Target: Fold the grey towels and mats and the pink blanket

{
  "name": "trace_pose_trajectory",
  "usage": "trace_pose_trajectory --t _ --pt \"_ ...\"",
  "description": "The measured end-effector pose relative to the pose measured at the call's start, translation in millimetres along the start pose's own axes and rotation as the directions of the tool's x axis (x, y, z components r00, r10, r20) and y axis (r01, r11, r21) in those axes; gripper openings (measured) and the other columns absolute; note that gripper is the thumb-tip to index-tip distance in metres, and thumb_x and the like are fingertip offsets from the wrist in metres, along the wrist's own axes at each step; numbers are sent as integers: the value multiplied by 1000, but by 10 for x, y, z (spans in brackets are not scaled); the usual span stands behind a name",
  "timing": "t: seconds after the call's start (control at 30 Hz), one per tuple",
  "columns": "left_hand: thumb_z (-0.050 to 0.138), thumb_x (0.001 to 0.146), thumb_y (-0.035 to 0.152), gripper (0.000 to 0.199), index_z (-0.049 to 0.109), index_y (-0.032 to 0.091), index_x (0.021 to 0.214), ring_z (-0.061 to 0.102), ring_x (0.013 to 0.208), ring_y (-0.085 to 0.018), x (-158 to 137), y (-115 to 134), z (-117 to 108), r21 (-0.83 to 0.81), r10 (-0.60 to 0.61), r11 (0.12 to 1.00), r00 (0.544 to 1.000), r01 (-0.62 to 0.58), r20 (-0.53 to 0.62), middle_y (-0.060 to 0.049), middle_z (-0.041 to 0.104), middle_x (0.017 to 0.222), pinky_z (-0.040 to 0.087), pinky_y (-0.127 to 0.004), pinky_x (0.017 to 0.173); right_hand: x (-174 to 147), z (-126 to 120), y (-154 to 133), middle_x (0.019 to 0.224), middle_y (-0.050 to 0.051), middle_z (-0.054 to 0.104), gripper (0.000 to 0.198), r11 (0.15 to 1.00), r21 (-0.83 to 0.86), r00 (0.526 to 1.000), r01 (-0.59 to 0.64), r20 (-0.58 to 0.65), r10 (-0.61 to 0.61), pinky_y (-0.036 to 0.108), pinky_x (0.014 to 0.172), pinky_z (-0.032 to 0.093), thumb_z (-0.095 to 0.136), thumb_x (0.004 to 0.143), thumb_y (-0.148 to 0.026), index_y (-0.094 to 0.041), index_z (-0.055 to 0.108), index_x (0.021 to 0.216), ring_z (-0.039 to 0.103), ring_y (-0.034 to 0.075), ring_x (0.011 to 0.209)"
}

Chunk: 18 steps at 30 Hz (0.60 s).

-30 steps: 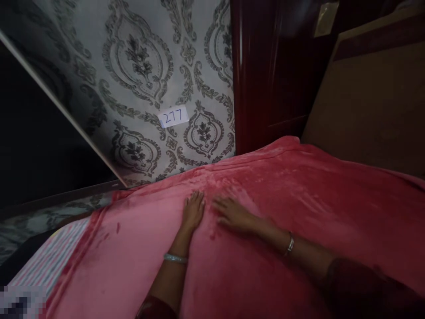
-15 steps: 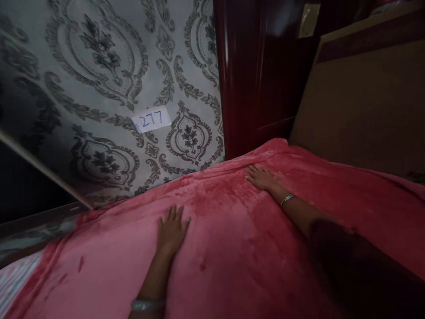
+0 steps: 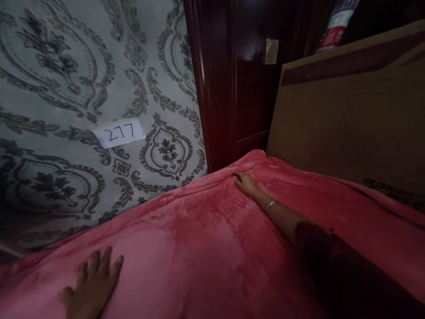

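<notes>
A plush pink and red blanket [image 3: 206, 248] spreads across the bed, with several wrinkles along its far side. My left hand [image 3: 91, 285] lies flat on the pale pink part at the lower left, fingers spread and holding nothing. Farther off, close to the blanket's back edge, my right hand [image 3: 245, 184] has its fingers curled down into the fabric, pinching a fold. A silver bangle [image 3: 271, 205] circles the right wrist, and a dark sleeve covers that forearm.
Patterned grey wallpaper [image 3: 166, 150] with a paper label [image 3: 121, 133] reading 277 rises behind the bed. Beside it stands a dark red wooden panel [image 3: 247, 106]. A large cardboard box [image 3: 345, 119] is at the right, with a plastic bottle [image 3: 337, 26] at its top edge.
My right hand has gone from lying flat to curled fingers on the blanket. My left hand now appears lower and farther left, still spread. The view has shifted right, bringing the bottle into sight.
</notes>
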<state>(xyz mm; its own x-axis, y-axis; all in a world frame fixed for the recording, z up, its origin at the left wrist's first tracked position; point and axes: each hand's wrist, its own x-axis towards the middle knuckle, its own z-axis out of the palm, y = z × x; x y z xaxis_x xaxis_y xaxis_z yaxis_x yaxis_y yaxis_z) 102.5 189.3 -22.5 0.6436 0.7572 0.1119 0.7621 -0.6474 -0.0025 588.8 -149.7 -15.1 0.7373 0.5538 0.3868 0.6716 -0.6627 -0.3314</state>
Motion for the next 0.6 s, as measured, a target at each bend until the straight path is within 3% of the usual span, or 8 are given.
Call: trace_pose_trajectory --t 0.13,0.33,0.47,0.6 --pt "43 85 55 76 38 27 155 23 152 -39 8 62 -14 -72 -135 988 991 134 -11 -13 32 164 23 -71 113 143 -30 108 133 15 63 56 990 23 985 -136 -100 138 37 101 47 43 92 -16 -14 47 147 61 25 117" --pt "33 92 52 71 35 24 157 22 153 -36 -51 220 -119 -48 -228 972 974 228 19 -12 26 166 21 -65 116 618 -121 184 108 17 73 38 965 35 960 -258 -100 260 38 91 49 42 93 -20 -12 70 118 67 29 102" --pt "24 95 46 69 34 19 158 20 153 -35 -86 279 -196 19 -223 975 972 222 68 -11 24 167 20 -64 117 858 -59 159 120 15 70 43 968 69 961 -239 -123 246 35 94 49 38 94 -21 -12 65 127 65 25 108" --pt "30 93 45 69 34 21 158 23 152 -36 -51 188 -99 37 -197 980 978 195 61 -12 28 166 24 -66 115 801 172 138 126 16 68 44 983 75 979 -169 -102 176 37 105 44 49 87 -22 -10 66 126 60 27 118"
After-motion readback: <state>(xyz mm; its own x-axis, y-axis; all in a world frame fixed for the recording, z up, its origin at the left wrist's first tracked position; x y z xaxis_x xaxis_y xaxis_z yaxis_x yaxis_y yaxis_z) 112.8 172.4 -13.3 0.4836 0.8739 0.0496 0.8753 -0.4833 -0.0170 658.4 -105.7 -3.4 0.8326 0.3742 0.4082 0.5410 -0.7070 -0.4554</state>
